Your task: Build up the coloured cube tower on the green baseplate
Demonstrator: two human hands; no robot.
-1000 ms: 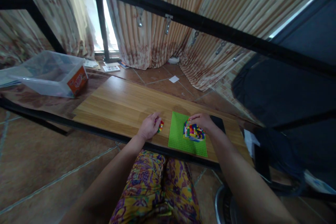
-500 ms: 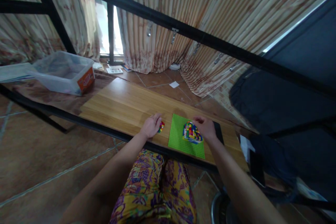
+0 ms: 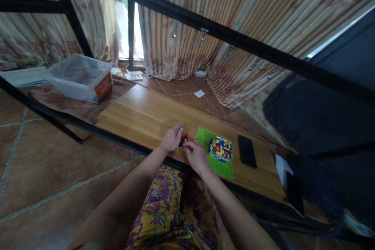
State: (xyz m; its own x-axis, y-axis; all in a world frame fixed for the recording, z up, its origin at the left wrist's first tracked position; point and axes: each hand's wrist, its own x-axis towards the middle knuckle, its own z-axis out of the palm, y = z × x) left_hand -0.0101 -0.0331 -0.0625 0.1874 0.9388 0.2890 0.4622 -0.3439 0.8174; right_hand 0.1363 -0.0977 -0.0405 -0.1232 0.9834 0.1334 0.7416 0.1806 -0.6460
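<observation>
Left hand (image 3: 172,138): resting on the wooden surface (image 3: 140,115), fingers curled loosely over a small pile of bricks (image 3: 183,140); firm grip or mere touch, cannot tell.
Right hand (image 3: 197,155): at 4 o'clock from the pile, fingertips pinched close at its edge; whether a brick is held, cannot tell.
Pile of bricks: between both hands, just at 9 o'clock of the green plate (image 3: 216,151).
Brick block (image 3: 220,148): many-coloured, sitting on the green plate, apart from both hands.
Phone (image 3: 247,150): dark, flat on the surface, at 3 o'clock of the plate.
Plastic box (image 3: 79,77): clear, far off at 10 o'clock.
</observation>
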